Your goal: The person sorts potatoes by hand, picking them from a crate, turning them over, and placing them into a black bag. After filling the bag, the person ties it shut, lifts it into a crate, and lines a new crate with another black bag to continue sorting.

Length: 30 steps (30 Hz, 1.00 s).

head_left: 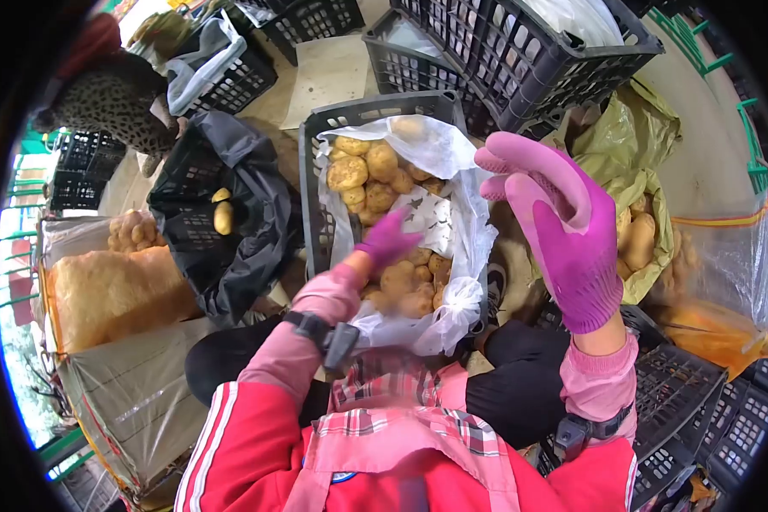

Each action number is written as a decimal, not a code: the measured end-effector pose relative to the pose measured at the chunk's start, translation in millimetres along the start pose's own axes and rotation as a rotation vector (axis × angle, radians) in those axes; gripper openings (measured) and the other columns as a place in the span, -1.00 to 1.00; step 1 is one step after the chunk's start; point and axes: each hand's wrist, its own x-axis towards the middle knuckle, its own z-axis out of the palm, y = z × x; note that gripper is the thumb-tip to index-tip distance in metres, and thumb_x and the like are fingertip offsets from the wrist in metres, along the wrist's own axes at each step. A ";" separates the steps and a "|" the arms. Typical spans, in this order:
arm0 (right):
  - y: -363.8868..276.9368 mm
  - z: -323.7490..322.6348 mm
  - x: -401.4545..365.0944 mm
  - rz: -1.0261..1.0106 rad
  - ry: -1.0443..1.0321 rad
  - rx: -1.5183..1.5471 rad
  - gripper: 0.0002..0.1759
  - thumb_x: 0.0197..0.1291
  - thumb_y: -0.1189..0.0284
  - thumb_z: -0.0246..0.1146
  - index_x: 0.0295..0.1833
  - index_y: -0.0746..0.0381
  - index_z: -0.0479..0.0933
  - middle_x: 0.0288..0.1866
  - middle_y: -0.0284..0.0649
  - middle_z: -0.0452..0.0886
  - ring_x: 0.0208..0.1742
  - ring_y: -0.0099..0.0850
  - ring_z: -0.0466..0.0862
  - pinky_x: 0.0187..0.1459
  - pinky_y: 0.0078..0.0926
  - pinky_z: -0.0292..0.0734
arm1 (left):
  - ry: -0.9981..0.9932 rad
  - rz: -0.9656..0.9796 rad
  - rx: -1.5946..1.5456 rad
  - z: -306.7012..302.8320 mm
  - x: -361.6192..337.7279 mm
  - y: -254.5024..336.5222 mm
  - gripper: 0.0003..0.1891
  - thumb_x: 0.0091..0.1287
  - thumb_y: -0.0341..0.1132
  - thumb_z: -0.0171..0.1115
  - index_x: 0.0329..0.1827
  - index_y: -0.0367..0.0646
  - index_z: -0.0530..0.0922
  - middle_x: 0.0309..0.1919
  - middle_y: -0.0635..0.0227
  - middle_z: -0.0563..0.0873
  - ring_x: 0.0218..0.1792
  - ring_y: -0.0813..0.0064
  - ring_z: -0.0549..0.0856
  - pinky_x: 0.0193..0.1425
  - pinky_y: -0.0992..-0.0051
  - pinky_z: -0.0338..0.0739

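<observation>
A black plastic crate (309,200) lined with a white plastic bag (478,183) stands in front of me, with many potatoes (381,162) inside. My left hand (391,241), in a purple glove, is over the middle of the crate, beside a torn white sheet (435,220) lying on the potatoes. Motion smears its fingers. Raised at the crate's right side, my right hand (563,222) wears a pink and purple glove. Its fingers are stretched and slightly bent, the thumb apart, with nothing between them.
To the left, a crate lined with black plastic (269,192) holds a few potatoes (223,218). A yellow-green bag of potatoes (653,196) stands right. Stacked black crates (520,72) rise ahead. Large potato sacks (119,290) sit far left. Another person (111,98) is at the upper left.
</observation>
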 end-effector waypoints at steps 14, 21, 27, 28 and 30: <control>7.5 -32.7 -8.5 0.195 0.069 0.035 -0.56 0.39 0.38 0.26 0.28 0.37 0.53 0.10 -0.14 0.69 0.05 -0.44 0.71 0.11 -0.51 0.56 | 0.321 -0.295 -0.303 47.3 51.8 -62.6 -0.66 0.38 -0.18 0.29 0.12 -0.15 0.57 -0.23 0.04 0.74 -0.34 0.24 0.74 -0.28 0.26 0.67; 32.5 -32.1 -8.9 0.166 -0.024 -0.122 -0.40 0.31 0.31 0.38 0.39 0.32 0.44 0.26 -0.11 0.63 0.27 -0.37 0.64 0.26 -0.39 0.50 | 0.181 0.154 -0.739 -78.5 -37.8 49.3 -0.79 0.48 -0.30 0.19 0.03 -0.25 0.53 -0.53 0.32 0.58 -0.51 0.42 0.60 -0.36 0.42 0.55; 64.5 -22.6 -8.8 0.225 -0.066 -0.037 -0.25 0.25 0.26 0.42 0.45 0.36 0.35 0.28 -0.10 0.61 0.13 -0.40 0.68 0.19 -0.43 0.55 | 0.437 0.785 0.129 -91.1 -76.6 104.4 -0.62 0.61 -0.19 -0.03 0.30 -0.26 0.46 0.03 0.21 0.69 0.04 0.39 0.69 0.12 0.39 0.58; 61.8 -22.9 -9.3 0.347 -0.122 0.140 -0.26 0.25 0.25 0.42 0.44 0.37 0.36 0.25 -0.11 0.62 0.07 -0.43 0.69 0.15 -0.45 0.57 | 0.494 0.894 0.326 -89.3 -81.2 111.7 -0.59 0.64 -0.15 -0.08 0.33 -0.26 0.44 0.11 0.20 0.70 0.12 0.40 0.70 0.19 0.39 0.58; 60.9 -32.2 -5.6 0.393 -0.239 0.072 -0.43 0.28 0.29 0.40 0.31 0.37 0.52 0.04 -0.17 0.72 -0.07 -0.54 0.67 -0.01 -0.52 0.58 | 0.593 0.964 0.457 -85.9 -79.6 121.9 -0.58 0.64 -0.09 -0.09 0.33 -0.22 0.43 0.09 0.20 0.70 0.06 0.38 0.71 0.15 0.38 0.60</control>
